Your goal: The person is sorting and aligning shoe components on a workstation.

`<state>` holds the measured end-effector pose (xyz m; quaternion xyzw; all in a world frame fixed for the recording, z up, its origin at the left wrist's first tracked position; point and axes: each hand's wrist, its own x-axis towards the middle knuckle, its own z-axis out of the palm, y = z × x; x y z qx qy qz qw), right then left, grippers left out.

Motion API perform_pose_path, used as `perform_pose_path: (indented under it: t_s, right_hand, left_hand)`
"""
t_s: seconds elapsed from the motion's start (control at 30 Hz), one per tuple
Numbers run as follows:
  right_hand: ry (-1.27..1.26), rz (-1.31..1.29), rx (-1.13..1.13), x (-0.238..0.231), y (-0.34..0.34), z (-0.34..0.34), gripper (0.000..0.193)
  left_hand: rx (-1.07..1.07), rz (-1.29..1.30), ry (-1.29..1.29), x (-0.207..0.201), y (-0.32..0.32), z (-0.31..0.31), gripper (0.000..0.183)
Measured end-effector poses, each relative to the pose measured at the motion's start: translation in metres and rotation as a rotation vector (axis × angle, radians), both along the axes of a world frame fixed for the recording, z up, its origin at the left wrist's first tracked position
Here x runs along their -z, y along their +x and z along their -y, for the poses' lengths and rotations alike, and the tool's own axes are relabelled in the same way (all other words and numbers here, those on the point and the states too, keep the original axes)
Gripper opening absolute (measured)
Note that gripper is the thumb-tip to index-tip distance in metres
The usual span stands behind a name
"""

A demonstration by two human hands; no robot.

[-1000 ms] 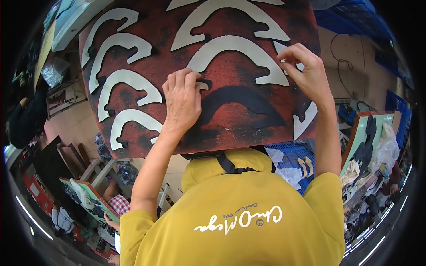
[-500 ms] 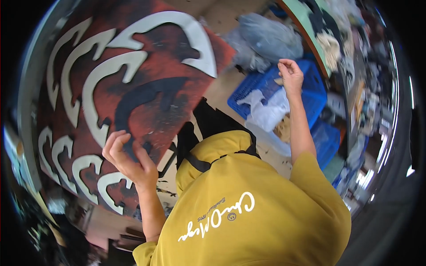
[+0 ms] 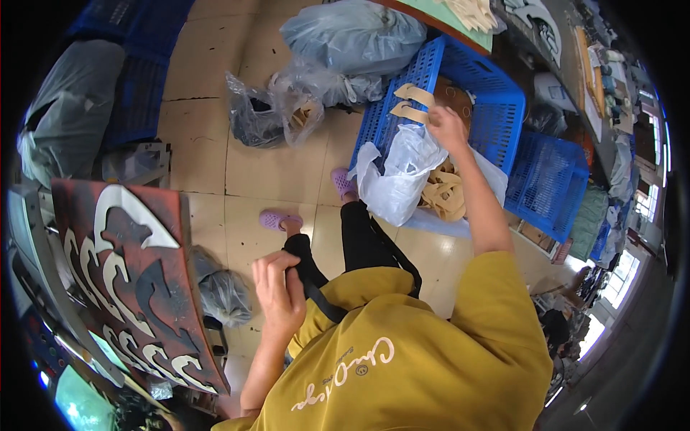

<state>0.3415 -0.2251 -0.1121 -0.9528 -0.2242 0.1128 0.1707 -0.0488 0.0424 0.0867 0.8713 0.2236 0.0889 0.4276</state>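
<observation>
My right hand (image 3: 447, 128) is closed on two curved tan strips (image 3: 411, 103), over the blue crate (image 3: 433, 66). Below them, a crumpled white plastic bag (image 3: 404, 172) lies beside more tan cut pieces (image 3: 445, 195). My left hand (image 3: 279, 293) is raised near my black trousers, fingers curled toward the thumb; whether anything is between them is hidden. To its left stands a red and black board (image 3: 188, 287) bearing several white crescent-like shapes (image 3: 128, 208) and a dark one (image 3: 152, 287).
Large grey plastic bags (image 3: 352, 32) and a clear bag (image 3: 302, 118) rest on the tiled floor (image 3: 198, 158) ahead. A second blue crate (image 3: 550, 179) stands to the right. A green-topped table (image 3: 453, 21) juts in at the top. Another wrapped bag (image 3: 223, 291) sits beside the board.
My view has swung right, so the board now sits farther left. My left hand has come away from the board. The two tan strips now show clearly at my right hand.
</observation>
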Motion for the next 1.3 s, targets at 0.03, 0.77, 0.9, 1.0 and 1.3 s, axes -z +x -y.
perform_pose_path:
  t_s: [0.03,0.77,0.9,1.0,1.3]
  right_hand:
    - [-0.154,0.088,-0.205,-0.004,-0.001,-0.012,0.033]
    - [0.778,-0.923,0.308,-0.144,-0.081,0.037,0.011]
    - [0.893,-1.007,0.385,-0.139,-0.101,0.049,0.022]
    - [0.819,-0.973,0.471,-0.137,-0.119,0.049,0.027]
    - [1.151,-1.246,0.614,-0.116,-0.139,0.065,0.021]
  left_hand:
    - [0.031,-0.009,-0.022,0.004,0.023,0.012,0.028]
    - [0.076,-0.293,-0.918,0.070,0.235,0.142,0.013]
    - [0.096,-0.327,-1.006,0.047,0.228,0.148,0.017]
    - [0.070,-0.414,-1.054,0.031,0.230,0.154,0.017]
    - [-0.088,-0.523,-1.184,0.042,0.217,0.151,0.016]
